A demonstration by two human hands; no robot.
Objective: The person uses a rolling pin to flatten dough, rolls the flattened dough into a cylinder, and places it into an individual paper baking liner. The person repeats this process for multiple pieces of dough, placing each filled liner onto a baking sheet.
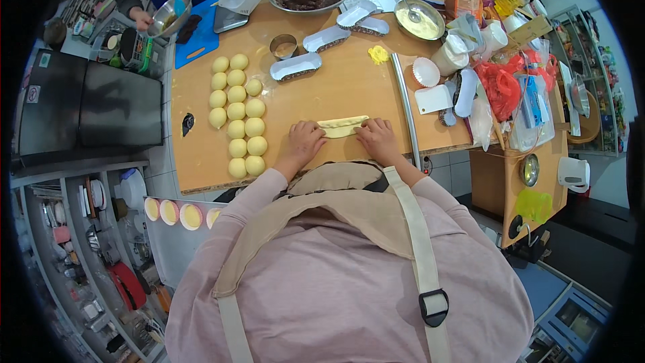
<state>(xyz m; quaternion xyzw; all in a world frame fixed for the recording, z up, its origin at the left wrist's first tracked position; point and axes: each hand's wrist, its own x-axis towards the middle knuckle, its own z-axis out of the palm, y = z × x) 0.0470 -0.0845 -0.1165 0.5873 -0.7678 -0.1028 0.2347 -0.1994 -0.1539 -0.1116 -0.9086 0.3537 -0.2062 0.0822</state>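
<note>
Clock hours read from the dough strip, 12 pointing away from the person.

- Paper-cupped tarts, one row on a tray: 8 o'clock.
- Round dough balls, pale yellow, in uneven columns: 9 o'clock.
- Metal ring cutter, standing on the table: 11 o'clock.
- Left hand: fingers bent and close together, tips at the strip's left end; whether the thumb pinches, cannot tell.
- Dough strip: pale, elongated, seamed lengthwise, on the wooden worktable between both hands. Step, as judged: folding or rolling it along its length. The next move seems to call for light, even pressure from both ends.
- Right hand: fingers bent over the right end; pinch likewise untellable.
- Metal tube, lying lengthwise: 3 o'clock, just beyond the right hand.
</note>
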